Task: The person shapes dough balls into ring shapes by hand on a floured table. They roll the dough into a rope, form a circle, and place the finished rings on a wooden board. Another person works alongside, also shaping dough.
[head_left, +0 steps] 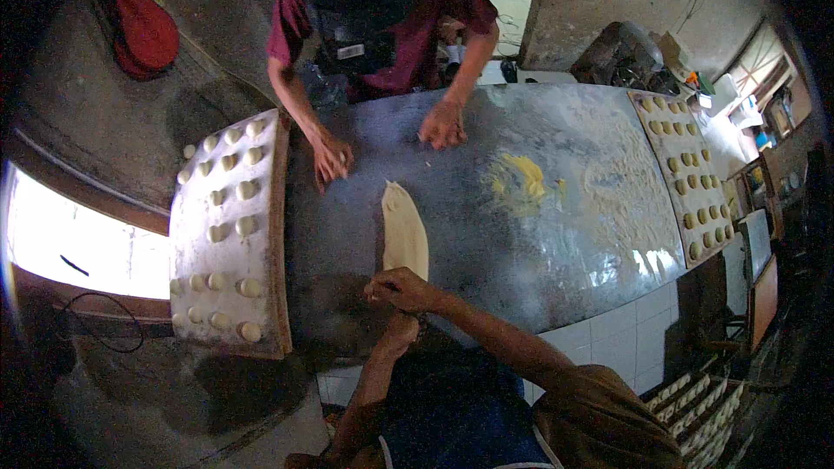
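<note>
A long, flat strip of pale dough point(406, 234) lies on the metal-topped table, narrowing toward its far end. Over its near end is my right hand point(403, 289), with its fingers curled inward; what they hold is hidden. My left hand point(399, 333) sits just below it at the table's near edge, closed and partly covered by the right. Across the table, a co-worker's hands point(332, 161) rest near the surface, apart from the dough's far end.
Boards with rows of round dough pieces stand at the left point(230, 256) and the right point(682, 143). Yellow fat point(526, 178) and scattered flour point(621, 195) mark the tabletop's right half. A rack of trays point(695, 412) is at the lower right. A person in a maroon shirt point(426, 9) faces me.
</note>
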`<state>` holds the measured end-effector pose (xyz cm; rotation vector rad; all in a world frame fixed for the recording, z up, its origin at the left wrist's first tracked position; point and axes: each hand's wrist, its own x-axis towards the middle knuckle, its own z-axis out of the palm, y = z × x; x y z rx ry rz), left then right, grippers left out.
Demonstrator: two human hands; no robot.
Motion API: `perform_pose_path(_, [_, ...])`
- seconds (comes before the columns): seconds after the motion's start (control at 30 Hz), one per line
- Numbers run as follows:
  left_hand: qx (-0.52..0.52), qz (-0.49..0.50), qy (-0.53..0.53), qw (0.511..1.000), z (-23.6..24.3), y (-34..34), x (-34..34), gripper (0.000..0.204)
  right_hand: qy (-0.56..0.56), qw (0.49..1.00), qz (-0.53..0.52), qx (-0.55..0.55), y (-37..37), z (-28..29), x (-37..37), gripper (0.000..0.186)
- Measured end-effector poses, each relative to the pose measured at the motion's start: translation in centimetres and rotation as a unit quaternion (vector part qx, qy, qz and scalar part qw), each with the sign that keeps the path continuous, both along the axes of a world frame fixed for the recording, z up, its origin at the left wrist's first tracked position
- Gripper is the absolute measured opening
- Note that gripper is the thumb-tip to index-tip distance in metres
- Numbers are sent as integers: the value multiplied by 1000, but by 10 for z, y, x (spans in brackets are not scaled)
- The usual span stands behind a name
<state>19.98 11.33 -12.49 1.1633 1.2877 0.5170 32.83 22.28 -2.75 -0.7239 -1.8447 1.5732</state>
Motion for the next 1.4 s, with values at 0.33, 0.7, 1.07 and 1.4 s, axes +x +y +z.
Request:
perform_pose_path(0.33, [400,-374,2,837,235,-9,16,31,-99,959,-82,254,-15,-45,-51,29])
perform_pose_path(0.7, [359,-110,377,847,8,-16,-159,38,-538,718,-260,356,-143,-37,132,62])
perform_pose_path(1.07, [519,-38,304,798,-14,13,-112,31,-539,804,-133,212,-128,-107,111,49])
perform_pose_path(1.4, [395,19,199,897,27,17,-70,28,-386,875,-187,223,-98,-73,107,44])
